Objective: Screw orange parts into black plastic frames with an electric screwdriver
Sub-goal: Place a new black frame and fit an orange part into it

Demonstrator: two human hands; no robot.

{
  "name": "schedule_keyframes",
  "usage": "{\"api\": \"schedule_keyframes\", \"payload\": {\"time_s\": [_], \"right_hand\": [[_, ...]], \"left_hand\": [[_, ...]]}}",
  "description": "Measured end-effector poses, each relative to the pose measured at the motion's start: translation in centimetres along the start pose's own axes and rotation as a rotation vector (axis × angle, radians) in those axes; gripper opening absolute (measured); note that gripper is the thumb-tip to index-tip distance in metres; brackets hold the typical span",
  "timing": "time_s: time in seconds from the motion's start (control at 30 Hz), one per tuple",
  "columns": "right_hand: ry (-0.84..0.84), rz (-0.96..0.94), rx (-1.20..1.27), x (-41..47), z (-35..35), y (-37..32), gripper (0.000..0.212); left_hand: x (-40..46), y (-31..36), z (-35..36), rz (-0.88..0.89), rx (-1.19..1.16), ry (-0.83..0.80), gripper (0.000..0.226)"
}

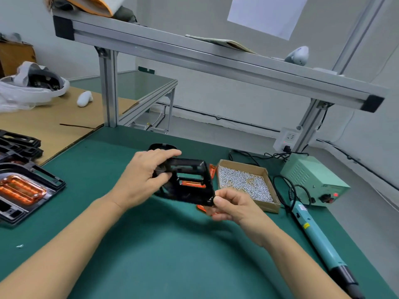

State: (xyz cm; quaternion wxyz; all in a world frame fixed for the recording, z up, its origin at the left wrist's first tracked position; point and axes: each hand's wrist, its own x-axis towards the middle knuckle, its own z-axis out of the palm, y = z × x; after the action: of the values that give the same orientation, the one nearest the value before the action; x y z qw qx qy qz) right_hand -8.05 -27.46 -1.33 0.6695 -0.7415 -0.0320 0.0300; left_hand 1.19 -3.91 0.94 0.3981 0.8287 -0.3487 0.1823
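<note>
I hold a black plastic frame (190, 182) tilted above the green mat (164, 251). My left hand (144, 175) grips its left side, thumb and fingers around the edge. My right hand (231, 205) pinches its lower right corner. An orange part (192, 184) shows through the frame's opening; more orange parts (212, 170) lie on the mat behind and under the frame. The teal electric screwdriver (317, 236) lies on the mat to the right, untouched. A cardboard box of small silver screws (246, 183) sits just right of the frame.
Finished black frames with an orange part (23, 188) are stacked at the left edge. A pale green power supply (313, 178) with cables stands at the right. An aluminium shelf rail (216, 65) crosses overhead. A cardboard sheet (47, 121) covers the left table.
</note>
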Motion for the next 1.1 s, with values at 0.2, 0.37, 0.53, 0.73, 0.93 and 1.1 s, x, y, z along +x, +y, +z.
{"api": "schedule_keyframes", "payload": {"time_s": [0.2, 0.37, 0.53, 0.73, 0.93, 1.1], "right_hand": [[0.192, -0.07, -0.418, -0.8, -1.9, 0.2, 0.009], [0.251, -0.064, -0.983, -0.1, -1.9, 1.6, 0.026], [0.214, -0.068, -1.207, 0.6, -0.2, 2.1, 0.037], [0.319, -0.147, -1.044, 0.0, -0.9, 1.7, 0.047], [0.42, -0.334, -0.763, -2.2, -1.8, 0.1, 0.075], [0.41, -0.381, -0.731, -2.9, -1.0, -0.5, 0.076]], "left_hand": [[0.0, 0.5, -2.0, -0.234, -0.061, -0.286, 0.057], [-0.7, 1.3, -1.2, -0.31, 0.099, -0.715, 0.051], [-1.4, 2.1, 0.8, -0.294, 0.084, -0.817, 0.053], [-1.4, 2.3, 3.6, -0.239, 0.078, -0.774, 0.043], [-1.2, 2.6, 4.7, -0.295, -0.275, -0.346, 0.034], [-1.2, 4.0, 4.3, -0.388, -0.712, -0.217, 0.034]]}}
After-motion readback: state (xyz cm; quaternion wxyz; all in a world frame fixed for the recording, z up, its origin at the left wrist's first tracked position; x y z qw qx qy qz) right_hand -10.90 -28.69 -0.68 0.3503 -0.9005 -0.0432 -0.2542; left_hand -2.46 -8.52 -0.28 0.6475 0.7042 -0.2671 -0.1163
